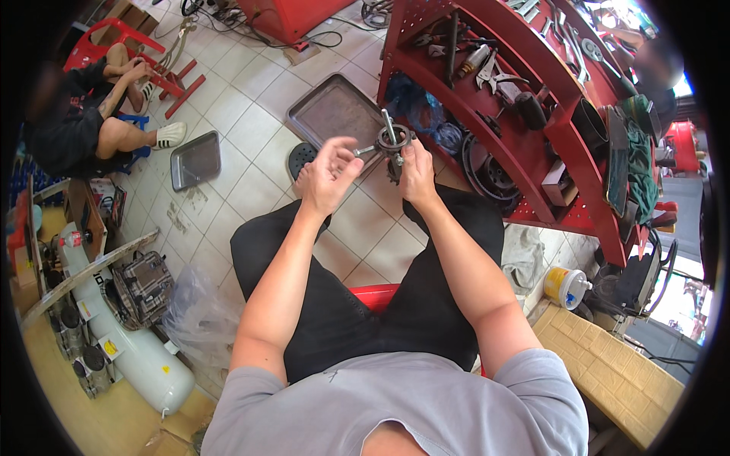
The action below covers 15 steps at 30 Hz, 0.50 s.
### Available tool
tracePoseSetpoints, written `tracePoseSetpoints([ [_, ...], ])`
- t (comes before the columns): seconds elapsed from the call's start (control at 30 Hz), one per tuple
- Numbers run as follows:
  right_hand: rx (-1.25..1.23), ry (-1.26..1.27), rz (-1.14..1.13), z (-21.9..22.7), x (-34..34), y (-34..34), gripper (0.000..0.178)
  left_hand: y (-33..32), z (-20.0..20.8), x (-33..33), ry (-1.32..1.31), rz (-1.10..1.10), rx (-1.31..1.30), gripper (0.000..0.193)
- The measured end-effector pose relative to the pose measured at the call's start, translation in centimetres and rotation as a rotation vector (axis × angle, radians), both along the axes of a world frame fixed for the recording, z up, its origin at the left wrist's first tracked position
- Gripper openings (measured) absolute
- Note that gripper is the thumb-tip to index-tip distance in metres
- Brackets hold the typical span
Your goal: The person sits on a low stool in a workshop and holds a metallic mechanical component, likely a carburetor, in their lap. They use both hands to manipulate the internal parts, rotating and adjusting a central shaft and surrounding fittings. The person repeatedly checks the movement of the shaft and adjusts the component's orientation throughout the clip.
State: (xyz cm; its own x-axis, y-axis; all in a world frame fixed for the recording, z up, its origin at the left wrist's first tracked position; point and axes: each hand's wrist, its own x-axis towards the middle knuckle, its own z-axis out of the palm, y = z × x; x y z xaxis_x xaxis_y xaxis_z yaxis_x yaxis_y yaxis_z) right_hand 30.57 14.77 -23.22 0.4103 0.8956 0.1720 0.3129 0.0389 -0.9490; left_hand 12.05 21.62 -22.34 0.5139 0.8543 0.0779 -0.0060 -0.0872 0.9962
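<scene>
My right hand (pixel 417 173) is closed around the edge of a dark metal ring-shaped part (pixel 391 137), held up in front of my knees. A bright steel rod (pixel 386 120) stands up out of its ring. From its left side a bolt (pixel 368 150) sticks out toward my left hand (pixel 328 175). The left fingers are apart and slightly curled, right by the bolt's outer end. Whether a fingertip touches the bolt cannot be made out. My right fingers are partly hidden behind the part.
Beyond my hands a large metal tray (pixel 334 95) lies on the tiled floor, with a smaller tray (pixel 195 161) to its left. A red tool rack (pixel 525 144) full of tools stands close on the right. A seated person (pixel 95 114) is at the far left, near a white tank (pixel 144 365).
</scene>
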Motion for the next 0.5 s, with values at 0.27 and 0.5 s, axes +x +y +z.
tracePoseSetpoints([
  [0.27,0.015,0.032,-0.003,-0.2,0.0,0.1,0.051,0.6,-0.1,-0.5,0.127,-0.01,-0.01,0.037],
  [0.5,-0.01,0.017,-0.005,0.3,-0.3,0.0,0.05,1.0,-1.0,-1.0,0.131,-0.087,-0.079,0.04],
])
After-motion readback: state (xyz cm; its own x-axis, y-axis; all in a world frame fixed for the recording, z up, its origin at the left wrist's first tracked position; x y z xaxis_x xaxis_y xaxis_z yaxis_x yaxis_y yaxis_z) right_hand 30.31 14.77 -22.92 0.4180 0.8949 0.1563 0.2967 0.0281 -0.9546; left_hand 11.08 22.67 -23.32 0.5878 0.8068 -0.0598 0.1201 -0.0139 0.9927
